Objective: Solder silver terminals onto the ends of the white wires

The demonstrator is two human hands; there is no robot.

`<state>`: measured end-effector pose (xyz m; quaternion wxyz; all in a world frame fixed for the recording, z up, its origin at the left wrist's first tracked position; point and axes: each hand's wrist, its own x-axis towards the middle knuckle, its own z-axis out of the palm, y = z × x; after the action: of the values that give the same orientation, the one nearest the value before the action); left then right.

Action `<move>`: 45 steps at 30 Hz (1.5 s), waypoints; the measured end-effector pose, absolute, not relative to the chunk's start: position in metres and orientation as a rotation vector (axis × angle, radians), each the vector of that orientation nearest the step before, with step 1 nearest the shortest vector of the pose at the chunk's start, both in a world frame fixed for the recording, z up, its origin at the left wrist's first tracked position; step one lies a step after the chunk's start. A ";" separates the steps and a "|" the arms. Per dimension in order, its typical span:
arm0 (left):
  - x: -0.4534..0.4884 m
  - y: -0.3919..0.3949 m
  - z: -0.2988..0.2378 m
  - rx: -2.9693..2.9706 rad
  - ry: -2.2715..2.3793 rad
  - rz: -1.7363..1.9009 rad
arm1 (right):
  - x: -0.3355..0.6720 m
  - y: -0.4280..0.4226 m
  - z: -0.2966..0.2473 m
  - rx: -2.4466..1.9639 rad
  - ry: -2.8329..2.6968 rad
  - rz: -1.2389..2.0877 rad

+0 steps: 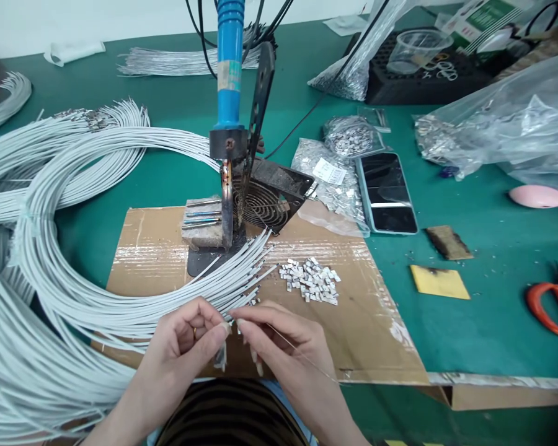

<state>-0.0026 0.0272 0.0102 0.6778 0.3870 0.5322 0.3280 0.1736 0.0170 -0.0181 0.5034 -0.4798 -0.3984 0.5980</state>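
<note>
My left hand (pixel 190 337) is closed in a pinch, thumb against forefinger, over something too small to make out. Facing it almost fingertip to fingertip, my right hand (pixel 291 350) pinches a thin wire (pixel 318 370) that trails across the palm toward the cardboard's front edge. Just beyond the fingers lie the dark-tipped ends of a coiled bundle of white cables (pixel 167 310). Small silvery metal pieces (pixel 310 280) form a loose pile past my right hand. A soldering iron with a blue handle (pixel 229 68) hangs tip down above the cable ends.
The brown cardboard (pixel 367 334) covers the green table (pixel 451 334) in front of me. A black fan (pixel 270 198) stands behind the iron. To the right are a phone (pixel 388 192), a yellow sponge (pixel 439 282), red-handled scissors (pixel 551 306) and bags of metal parts (pixel 348 136). More cable coils (pixel 41 365) fill the left.
</note>
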 end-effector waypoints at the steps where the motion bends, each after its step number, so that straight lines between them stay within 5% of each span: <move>1: -0.002 0.027 0.011 0.859 1.190 0.738 | 0.173 0.017 -0.018 -1.144 -0.947 1.475; 20: 0.005 0.030 0.027 0.814 1.272 0.701 | 0.174 0.018 -0.003 -1.149 -0.466 1.899; 28: 0.001 0.028 0.020 0.918 1.375 0.680 | 0.181 0.017 -0.009 -1.143 -0.916 1.625; 38: 0.021 0.014 0.019 1.116 1.514 0.878 | 0.169 0.017 0.014 -1.348 -0.636 1.597; 45: 0.022 0.016 0.014 0.857 1.384 0.927 | 0.156 0.009 -0.007 -1.296 -1.167 0.980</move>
<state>0.0216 0.0157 0.0136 0.5925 0.3685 0.5953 0.3985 0.1565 0.0095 -0.0075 0.5401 -0.5453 -0.4910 0.4121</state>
